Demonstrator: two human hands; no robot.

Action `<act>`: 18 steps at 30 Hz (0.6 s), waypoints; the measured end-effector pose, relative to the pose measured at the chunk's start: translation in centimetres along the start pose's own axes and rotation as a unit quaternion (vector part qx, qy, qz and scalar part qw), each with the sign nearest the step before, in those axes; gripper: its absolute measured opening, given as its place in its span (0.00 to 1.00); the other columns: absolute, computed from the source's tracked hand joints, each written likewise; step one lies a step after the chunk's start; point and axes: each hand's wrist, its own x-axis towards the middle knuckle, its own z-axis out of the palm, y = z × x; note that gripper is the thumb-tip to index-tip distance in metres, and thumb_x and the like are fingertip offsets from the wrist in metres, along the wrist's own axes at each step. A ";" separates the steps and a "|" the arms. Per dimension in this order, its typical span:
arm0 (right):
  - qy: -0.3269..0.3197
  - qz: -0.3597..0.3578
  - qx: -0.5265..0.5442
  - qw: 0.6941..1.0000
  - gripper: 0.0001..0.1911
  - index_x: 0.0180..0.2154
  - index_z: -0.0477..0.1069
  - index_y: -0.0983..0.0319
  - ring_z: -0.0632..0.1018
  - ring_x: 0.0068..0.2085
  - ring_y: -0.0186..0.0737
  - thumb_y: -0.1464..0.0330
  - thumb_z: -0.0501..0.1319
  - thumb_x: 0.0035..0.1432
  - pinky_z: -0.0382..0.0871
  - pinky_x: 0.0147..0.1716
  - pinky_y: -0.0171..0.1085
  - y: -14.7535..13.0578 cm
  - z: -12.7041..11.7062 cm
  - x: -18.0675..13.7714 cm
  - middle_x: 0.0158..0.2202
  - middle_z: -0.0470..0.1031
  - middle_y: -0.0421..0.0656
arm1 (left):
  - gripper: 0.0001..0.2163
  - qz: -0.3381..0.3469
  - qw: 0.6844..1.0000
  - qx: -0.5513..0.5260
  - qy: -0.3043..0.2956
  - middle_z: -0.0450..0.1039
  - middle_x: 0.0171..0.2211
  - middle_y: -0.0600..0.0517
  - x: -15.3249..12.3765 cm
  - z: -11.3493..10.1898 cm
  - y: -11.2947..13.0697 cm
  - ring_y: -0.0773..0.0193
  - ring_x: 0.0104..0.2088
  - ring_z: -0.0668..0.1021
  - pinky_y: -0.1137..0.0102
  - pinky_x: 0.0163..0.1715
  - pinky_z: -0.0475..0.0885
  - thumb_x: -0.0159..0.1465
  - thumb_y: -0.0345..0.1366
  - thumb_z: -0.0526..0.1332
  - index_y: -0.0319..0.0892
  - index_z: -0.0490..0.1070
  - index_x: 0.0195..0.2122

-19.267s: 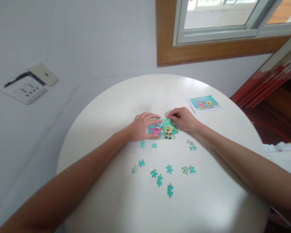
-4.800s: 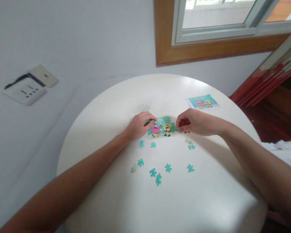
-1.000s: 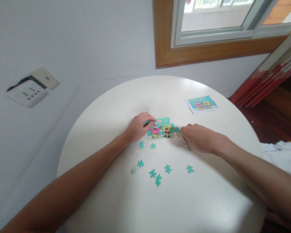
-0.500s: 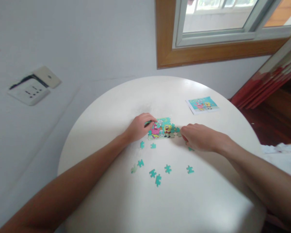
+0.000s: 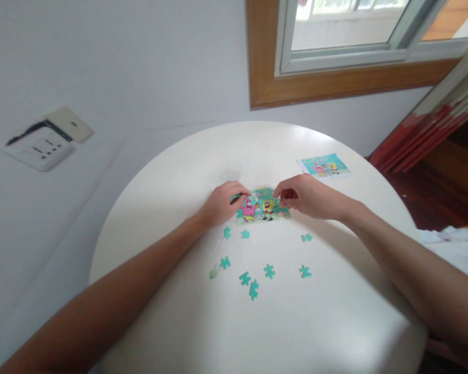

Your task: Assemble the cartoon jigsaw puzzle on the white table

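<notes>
1. Teal jigsaw work on a round white desk [image 5: 257, 332]. From my remote seat I see both bare hands up at the assembled puzzle [image 5: 262, 206], which lies flat near the middle of the desk.
2. Right hand [image 5: 308, 196]: half a second ago it was low, at the desk just right of the puzzle's lower corner. Now it is raised to the puzzle's upper right edge.
3. Its thumb and forefinger are pinched together over that edge. Whatever sits between them is too small for me to make out.
4. A pale piece that lay next to the teal piece [image 5: 307, 237] a few seconds back is gone, and the teal one sits alone. I judge the right hand lifted the pale one.
5. Left hand [image 5: 222, 203]: unchanged, fingers curled, tips resting on the puzzle's left edge. I cannot tell whether it pinches or only presses.
6. Loose pieces [image 5: 253, 289] lie scattered nearer me, apart from the puzzle and untouched.
7. Reference card [image 5: 323, 165] lies far right on the desk, well apart from both hands.
8. Wall socket [image 5: 42, 148] is at left, window frame [image 5: 335, 83] above.
</notes>
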 end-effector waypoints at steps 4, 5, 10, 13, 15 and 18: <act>0.007 0.003 0.018 1.000 0.06 0.32 0.78 0.64 0.73 0.28 0.34 0.70 0.63 0.55 0.63 0.30 0.35 0.3 0.1 0.1 0.26 0.77 0.42 | 0.08 0.000 1.000 -0.001 0.001 0.79 0.38 0.49 0.0 0.0 0.1 0.61 0.42 0.79 0.65 0.46 0.73 0.66 0.29 0.58 0.42 0.77 0.39; -0.004 -0.006 0.013 1.000 0.06 0.31 0.79 0.64 0.73 0.29 0.34 0.71 0.62 0.55 0.63 0.31 0.35 0.5 0.2 0.2 0.27 0.78 0.43 | 0.08 0.000 1.000 -0.001 0.001 0.79 0.38 0.49 0.0 0.0 0.1 0.61 0.41 0.79 0.65 0.46 0.73 0.66 0.29 0.58 0.42 0.77 0.39; -0.091 -0.058 -0.012 0.994 0.14 0.33 0.81 0.63 0.76 0.32 0.34 0.77 0.57 0.54 0.65 0.35 0.35 1.8 0.7 0.7 0.33 0.81 0.43 | 0.08 0.000 1.000 -0.003 0.001 0.79 0.38 0.49 0.0 0.0 0.0 0.61 0.41 0.79 0.66 0.46 0.72 0.65 0.29 0.58 0.41 0.77 0.39; -0.113 -0.051 -0.016 0.992 0.13 0.33 0.81 0.63 0.75 0.31 0.34 0.77 0.58 0.53 0.64 0.34 0.35 2.2 1.0 0.9 0.31 0.80 0.42 | 0.08 0.001 1.000 -0.002 0.000 0.79 0.38 0.49 0.0 0.0 -0.1 0.61 0.41 0.78 0.66 0.46 0.71 0.66 0.29 0.57 0.40 0.77 0.39; -0.109 -0.052 -0.024 0.992 0.12 0.33 0.81 0.63 0.74 0.30 0.34 0.77 0.59 0.53 0.64 0.33 0.35 2.2 1.1 0.9 0.30 0.80 0.42 | 0.08 0.002 1.000 -0.002 -0.001 0.79 0.38 0.48 0.0 0.1 -0.1 0.61 0.41 0.78 0.66 0.46 0.71 0.66 0.29 0.57 0.40 0.78 0.39; -0.094 -0.058 -0.035 0.993 0.10 0.31 0.79 0.63 0.74 0.29 0.33 0.77 0.59 0.52 0.63 0.32 0.35 2.1 1.2 1.0 0.29 0.78 0.41 | 0.08 -0.001 1.000 -0.004 -0.001 0.79 0.38 0.48 0.0 0.1 -0.1 0.61 0.41 0.78 0.66 0.46 0.71 0.66 0.29 0.57 0.40 0.78 0.39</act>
